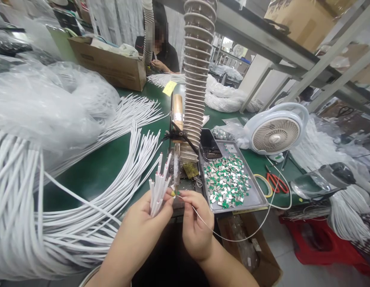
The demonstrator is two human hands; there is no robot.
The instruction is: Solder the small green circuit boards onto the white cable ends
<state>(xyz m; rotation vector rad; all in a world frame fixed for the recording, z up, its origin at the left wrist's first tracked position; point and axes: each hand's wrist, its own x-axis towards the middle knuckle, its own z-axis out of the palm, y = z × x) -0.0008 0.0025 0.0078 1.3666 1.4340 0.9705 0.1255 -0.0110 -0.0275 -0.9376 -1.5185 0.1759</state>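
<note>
My left hand (151, 217) is closed around a bundle of white cables (158, 191), whose cut ends point up and show small coloured wire tips. My right hand (198, 229) pinches a thin solder wire (216, 232) that loops away to the right. Between both hands' fingertips is a small green circuit board (175, 193), partly hidden by the fingers. Just above it comes down the tip of an upright soldering iron (178, 109), clamped in a black holder. Beside the iron's tip lies a yellowish cleaning sponge (190, 170).
Right of my hands, a metal tray (254, 187) holds a pile of small green-and-silver connectors (228, 179) and a phone (209, 143). Beyond are red-handled scissors (276, 183) and a fan (276, 133). A ribbed hose (199, 71) hangs centrally. White cables (83, 215) cover the left; a person (161, 56) sits opposite.
</note>
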